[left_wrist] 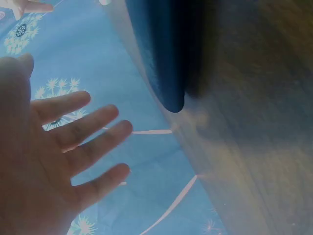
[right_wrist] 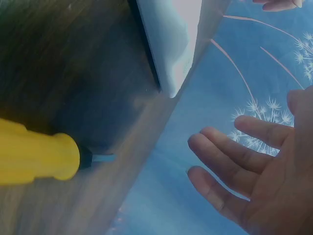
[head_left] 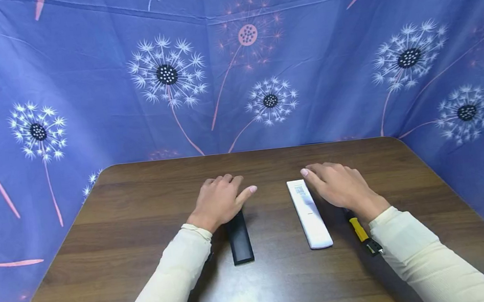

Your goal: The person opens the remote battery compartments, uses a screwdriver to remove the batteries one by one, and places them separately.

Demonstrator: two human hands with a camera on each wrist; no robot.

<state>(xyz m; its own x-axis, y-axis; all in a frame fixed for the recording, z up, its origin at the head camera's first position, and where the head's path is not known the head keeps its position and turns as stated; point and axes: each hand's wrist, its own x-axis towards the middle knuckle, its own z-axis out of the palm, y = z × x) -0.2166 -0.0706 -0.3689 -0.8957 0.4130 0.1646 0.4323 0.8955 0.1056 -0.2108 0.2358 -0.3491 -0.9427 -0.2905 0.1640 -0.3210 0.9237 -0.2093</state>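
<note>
My left hand (head_left: 220, 200) hovers palm down over the far end of a long black flat bar (head_left: 240, 240), its fingers spread and holding nothing. The left wrist view shows those fingers apart from the dark bar (left_wrist: 164, 58). My right hand (head_left: 338, 185) is also free, just right of the far end of a long white remote-shaped object (head_left: 311, 217) with a printed code on its upper face. A yellow and black screwdriver (head_left: 358, 230) lies below my right wrist, partly hidden by it. Its yellow handle (right_wrist: 39, 154) and short metal shaft show in the right wrist view.
A brown wood-grain table (head_left: 141, 201) carries all these things, with rounded far corners. Behind and beside it hangs a blue cloth (head_left: 95, 63) printed with dandelions. Light glares on the table's near middle.
</note>
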